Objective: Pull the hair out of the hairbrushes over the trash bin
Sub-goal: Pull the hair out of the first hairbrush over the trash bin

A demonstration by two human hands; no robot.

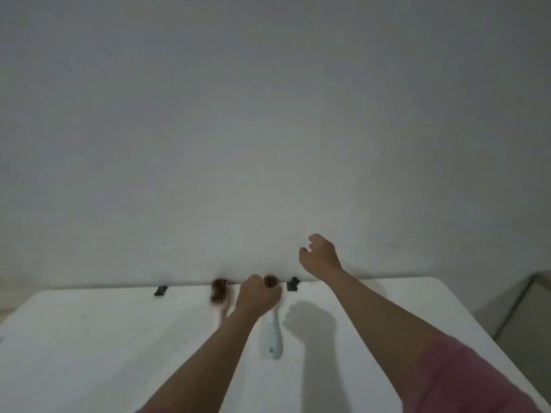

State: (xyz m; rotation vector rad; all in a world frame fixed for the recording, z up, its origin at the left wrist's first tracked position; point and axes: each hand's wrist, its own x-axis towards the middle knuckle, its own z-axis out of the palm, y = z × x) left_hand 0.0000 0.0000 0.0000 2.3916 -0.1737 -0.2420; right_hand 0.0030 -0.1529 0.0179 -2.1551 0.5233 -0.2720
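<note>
Left hand [258, 293] grips pale hairbrush [272, 332] on bench [89, 338]; right hand [320, 254] loosely curled, empty; no bin visible, hair may drop on bench

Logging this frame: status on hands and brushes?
Left hand gripping pale brush on table. Right hand raised, empty. Second brush untouched. No bin visible.

- Two hairbrushes on the table [89, 353], both near its far edge: one pale blue-handled hairbrush [272, 338] with brown hair in its head, and one blurred hairbrush [220, 292] with brown hair, just to its left.
- Two small black objects at the far edge: one [160, 290] toward the left, one [292, 284] right of the brushes; what they are cannot be told.
- Two hands: left hand [258, 295], right hand [320, 254].
- One pink sleeve [465, 380].
</note>
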